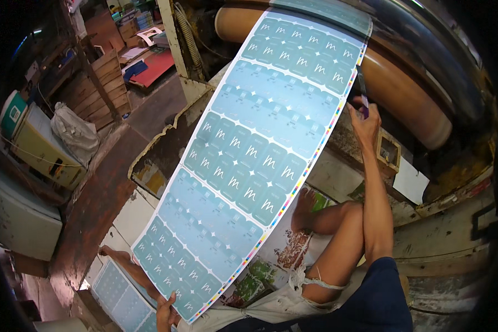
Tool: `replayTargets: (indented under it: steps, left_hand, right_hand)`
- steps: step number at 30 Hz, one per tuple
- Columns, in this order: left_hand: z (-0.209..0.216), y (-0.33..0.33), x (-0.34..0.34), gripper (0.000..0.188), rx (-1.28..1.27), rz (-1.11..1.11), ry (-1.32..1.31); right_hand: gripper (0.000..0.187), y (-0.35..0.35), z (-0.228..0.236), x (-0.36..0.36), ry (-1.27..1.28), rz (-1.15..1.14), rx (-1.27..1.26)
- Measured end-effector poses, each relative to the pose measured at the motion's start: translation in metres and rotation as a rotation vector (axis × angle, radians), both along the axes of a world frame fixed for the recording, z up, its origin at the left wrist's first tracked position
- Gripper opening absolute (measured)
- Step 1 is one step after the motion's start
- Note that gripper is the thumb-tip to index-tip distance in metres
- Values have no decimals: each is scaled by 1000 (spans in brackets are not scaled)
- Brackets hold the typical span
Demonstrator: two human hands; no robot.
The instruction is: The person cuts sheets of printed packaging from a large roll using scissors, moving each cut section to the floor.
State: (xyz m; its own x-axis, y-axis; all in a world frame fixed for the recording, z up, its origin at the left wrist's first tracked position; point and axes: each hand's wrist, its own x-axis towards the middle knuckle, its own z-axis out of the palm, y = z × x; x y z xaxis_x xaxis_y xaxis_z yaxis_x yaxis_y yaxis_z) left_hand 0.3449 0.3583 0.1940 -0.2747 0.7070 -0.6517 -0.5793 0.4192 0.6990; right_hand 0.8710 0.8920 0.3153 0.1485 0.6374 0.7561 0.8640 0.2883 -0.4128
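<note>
A long printed sheet [227, 166] in pale blue and teal, with rows of card-like panels and a coloured strip along its right edge, slants down from the rollers to my lap. At its near left corner my left hand [166, 313] pinches the edge, thumb on top and the other fingers largely hidden. My right hand [366, 126] is closed around the purple handle of a knife [362, 87] beside the sheet's far right edge. The knife's narrow blade points up toward the rollers, close to that edge; whether it touches the sheet I cannot tell.
A brown roller [406, 99] and a dark shiny roller [442, 61] stand at the far right. More printed sheets [119, 293] lie at lower left. My bare legs are under the long sheet. A white sack [74, 133] and a red-topped table [155, 67] are farther left.
</note>
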Motion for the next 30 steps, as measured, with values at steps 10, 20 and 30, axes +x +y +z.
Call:
replayTargets:
  steps: [10, 20, 30]
  left_hand:
    - [-58, -44, 0, 28, -2, 247, 133]
    - [-138, -138, -142, 28, -56, 319, 354]
    - [-121, -153, -210, 16, -222, 154, 488]
  right_hand:
    - [76, 36, 23, 9, -413, 286, -30]
    - [48, -35, -49, -51, -267, 435, -265]
    - [27, -99, -20, -133, -337, 450, -403]
